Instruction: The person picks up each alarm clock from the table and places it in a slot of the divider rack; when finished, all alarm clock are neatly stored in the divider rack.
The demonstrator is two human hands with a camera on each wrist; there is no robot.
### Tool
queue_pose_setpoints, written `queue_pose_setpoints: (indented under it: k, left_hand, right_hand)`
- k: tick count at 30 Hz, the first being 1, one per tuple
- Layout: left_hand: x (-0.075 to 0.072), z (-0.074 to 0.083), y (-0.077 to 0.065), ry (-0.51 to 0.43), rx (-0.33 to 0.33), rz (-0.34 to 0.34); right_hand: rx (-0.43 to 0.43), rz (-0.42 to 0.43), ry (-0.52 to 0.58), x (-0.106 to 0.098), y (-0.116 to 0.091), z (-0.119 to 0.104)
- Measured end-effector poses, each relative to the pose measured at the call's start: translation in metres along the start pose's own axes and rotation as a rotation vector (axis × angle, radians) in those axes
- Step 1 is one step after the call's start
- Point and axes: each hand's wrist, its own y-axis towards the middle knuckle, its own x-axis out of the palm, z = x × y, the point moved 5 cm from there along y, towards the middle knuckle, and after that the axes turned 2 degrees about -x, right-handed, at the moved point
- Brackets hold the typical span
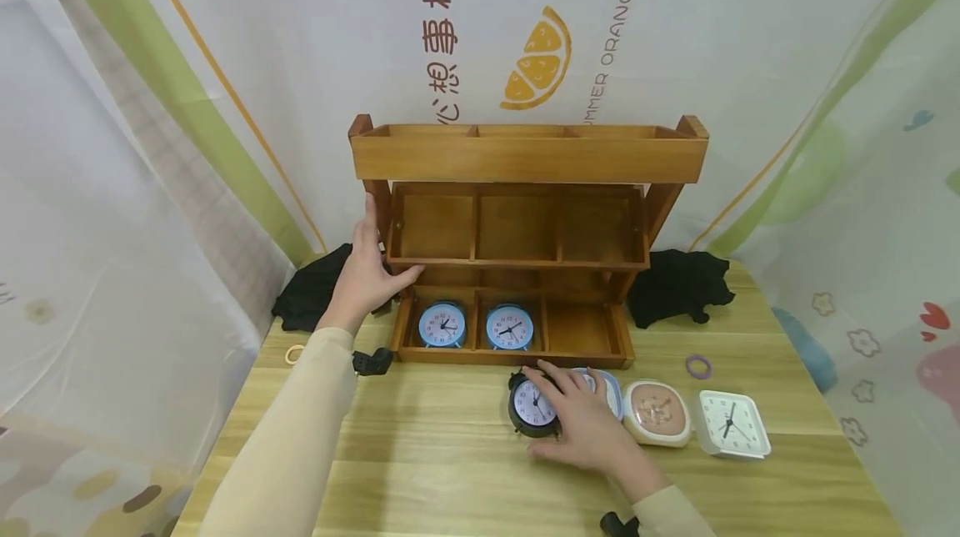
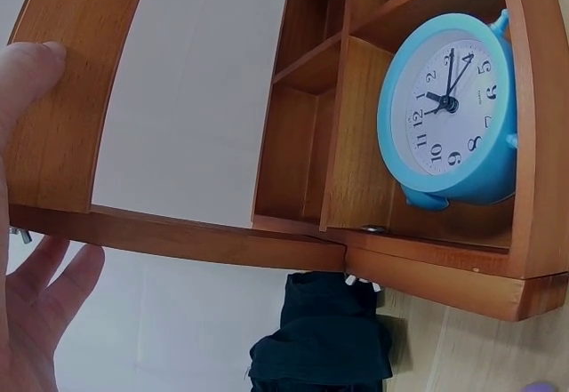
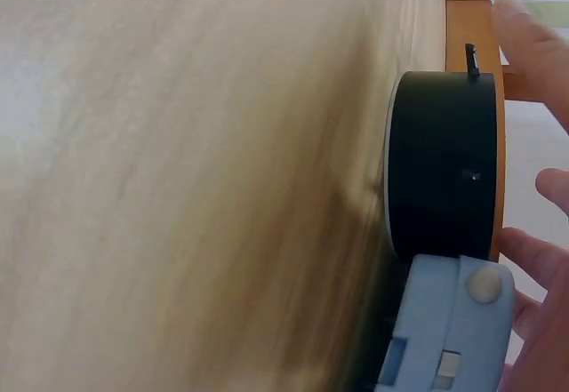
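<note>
A wooden three-tier rack [image 1: 525, 158] stands at the back of the table. My left hand [image 1: 366, 274] is at its left side, fingers straight along the upright and thumb [image 2: 31, 72] on the front of a tier. Two blue round alarm clocks, one on the left [image 1: 442, 325] and one in the middle [image 1: 510, 328], sit in the bottom tier's compartments. With fingers spread, my right hand [image 1: 588, 429] hovers close over a black twin-bell-style alarm clock [image 1: 531, 404]. It partly hides a light-blue clock [image 3: 453, 321] beside the black one.
Right of the hand lie a cream clock with a brownish face [image 1: 657, 414] and a white square clock [image 1: 731, 424]. A purple ring [image 1: 698, 367] and a beige ring [image 1: 294, 354] rest on the table. Black cloth-like shapes flank the rack, one on the left [image 1: 311, 287] and one on the right [image 1: 675, 287].
</note>
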Motion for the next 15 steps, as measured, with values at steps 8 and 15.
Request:
queue_pose_setpoints:
  k: [8,15]
  left_hand:
    - [-0.0009,-0.0012,-0.0008,-0.025,-0.013,-0.008]
    - [-0.0007,-0.0007,-0.001,-0.008,-0.026,-0.012]
  right_hand:
    - [0.03,-0.009,-0.053,0.0044,0.0014,-0.0017]
    - [0.021,0.013,-0.083,0.0057,0.0057,-0.0018]
